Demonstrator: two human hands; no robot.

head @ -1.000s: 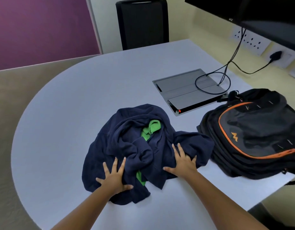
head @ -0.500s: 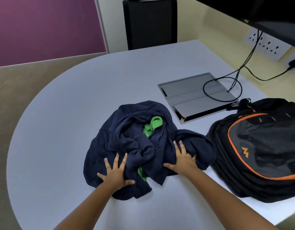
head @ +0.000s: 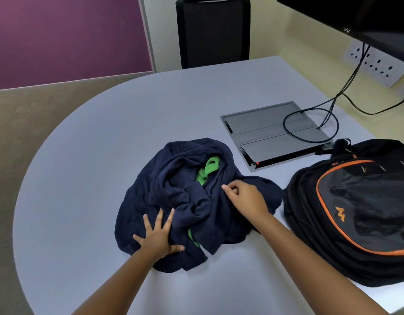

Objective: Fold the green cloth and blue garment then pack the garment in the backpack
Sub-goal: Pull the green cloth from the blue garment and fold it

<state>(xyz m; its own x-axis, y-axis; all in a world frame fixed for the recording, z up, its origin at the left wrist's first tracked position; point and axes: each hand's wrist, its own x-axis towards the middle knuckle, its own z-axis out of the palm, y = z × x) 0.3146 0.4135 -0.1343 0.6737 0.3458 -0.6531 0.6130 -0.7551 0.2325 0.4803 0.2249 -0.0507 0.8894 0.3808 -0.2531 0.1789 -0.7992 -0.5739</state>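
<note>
Blue garment (head: 173, 194) is crumpled in a heap on the surface (head: 87, 137), just left of the backpack (head: 355, 212). Green cloth (head: 208, 169) is tangled inside the garment, partly hidden. Left hand (head: 159, 237) is laid flat, fingers spread, on the garment's near-left part. A fold of the garment is pinched by the right hand (head: 244, 196).

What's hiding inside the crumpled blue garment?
A green cloth peeks from the blue garment's folds, near the top and lower down. The rest is covered, so its shape can't be seen.
</note>
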